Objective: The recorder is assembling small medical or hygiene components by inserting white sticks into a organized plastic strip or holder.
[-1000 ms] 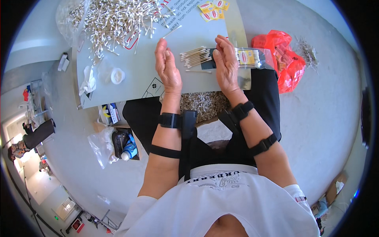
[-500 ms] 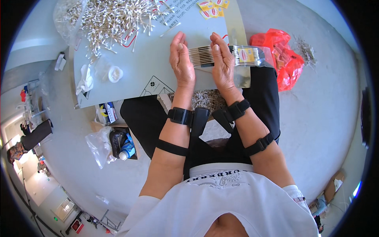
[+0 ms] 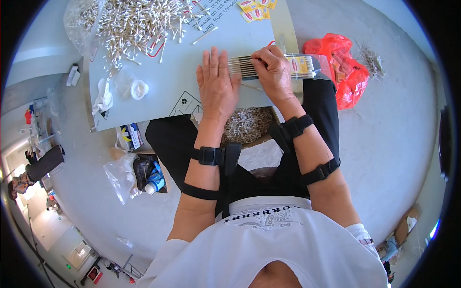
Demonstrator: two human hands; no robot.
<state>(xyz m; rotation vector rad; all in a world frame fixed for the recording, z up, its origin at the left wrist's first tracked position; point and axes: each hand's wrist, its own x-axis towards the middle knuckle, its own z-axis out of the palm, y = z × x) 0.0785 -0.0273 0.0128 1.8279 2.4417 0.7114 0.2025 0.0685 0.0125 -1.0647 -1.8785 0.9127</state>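
Note:
A flat row of cotton swabs [image 3: 243, 67] lies on the grey board, its left ends beside my left hand [image 3: 217, 89]. That hand is palm down with its fingers stretched out, its thumb side touching or almost touching the swab ends. My right hand [image 3: 274, 77] is on top of the row, fingers curled and fingertips pressed together; what they pinch, if anything, is hidden. To its right, a clear plastic pouch [image 3: 314, 65] with a yellow label [image 3: 299, 64] holds the right ends of a row of swabs. My right hand covers where the two stretches meet.
A large heap of loose swabs [image 3: 137, 29] covers the far left of the board [image 3: 163, 96]. Small yellow labels [image 3: 257, 10] lie at the far edge. Near the left edge are a white tub [image 3: 139, 90] and a crumpled tissue [image 3: 103, 97]. A red bag [image 3: 353, 89] stands right; below is a swab-filled box [image 3: 247, 126].
My left hand has turned from upright on its edge to palm down and come slightly nearer. My right hand's fingers have curled over the swabs. Both palms faced each other before.

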